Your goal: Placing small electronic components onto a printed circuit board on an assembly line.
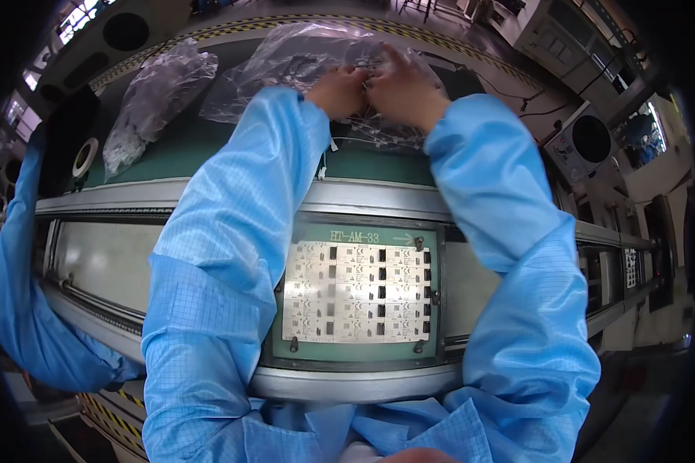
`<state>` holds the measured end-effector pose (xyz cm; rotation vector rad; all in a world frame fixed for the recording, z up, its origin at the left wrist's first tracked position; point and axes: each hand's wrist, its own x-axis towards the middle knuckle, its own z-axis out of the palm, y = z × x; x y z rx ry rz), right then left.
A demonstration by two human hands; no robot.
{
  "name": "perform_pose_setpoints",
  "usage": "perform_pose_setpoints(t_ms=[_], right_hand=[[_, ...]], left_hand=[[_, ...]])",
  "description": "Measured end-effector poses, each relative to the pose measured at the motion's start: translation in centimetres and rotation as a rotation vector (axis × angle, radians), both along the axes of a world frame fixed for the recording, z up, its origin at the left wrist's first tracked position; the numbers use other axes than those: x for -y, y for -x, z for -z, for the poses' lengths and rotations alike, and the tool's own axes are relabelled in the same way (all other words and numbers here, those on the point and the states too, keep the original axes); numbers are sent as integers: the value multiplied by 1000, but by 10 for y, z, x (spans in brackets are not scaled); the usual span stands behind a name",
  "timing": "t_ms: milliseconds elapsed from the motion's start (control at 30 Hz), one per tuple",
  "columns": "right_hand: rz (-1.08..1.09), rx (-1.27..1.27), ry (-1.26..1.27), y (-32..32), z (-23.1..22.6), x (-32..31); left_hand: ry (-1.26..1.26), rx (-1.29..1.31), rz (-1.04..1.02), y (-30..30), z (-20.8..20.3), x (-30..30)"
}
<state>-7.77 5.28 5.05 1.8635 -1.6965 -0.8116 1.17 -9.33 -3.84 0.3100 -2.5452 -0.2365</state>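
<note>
Both hands meet over a clear plastic bag (297, 58) of small pale parts on the green surface beyond the rail. My left hand (337, 91) is closed, its fingers curled toward the right hand; whatever it pinches is hidden. Close beside it, my right hand (406, 90) has one finger raised, while the others bend in over the bag and what they hold cannot be made out. A small white connector (322, 171) with a lead hangs at the edge below the left hand. Nearer to me, a green fixture plate (347, 352) carries a panel of white labelled boards (357, 293) with dark components.
Another clear bag (158, 100) of white parts lies to the left, near a tape roll (86, 157). Metal conveyor rails (363, 199) run across in front of me. A blue-sleeved arm (23, 309) of another person is at far left. A round-fronted speaker-like box (583, 143) stands right.
</note>
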Motion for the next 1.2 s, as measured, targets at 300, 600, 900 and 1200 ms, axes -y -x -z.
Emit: perform_pose_setpoints(t_ms=[300,600,900,1200], right_hand=[[-276,386,411,68,-15,-92],[-205,836,636,77,47,-97],[185,1261,510,63,40,-126],[267,1205,489,64,48,-124]], left_hand=[[-626,351,445,101,-29,2],[-382,504,644,124,-46,2],[112,905,541,150,-52,-14],[135,1015,411,135,-81,-31]])
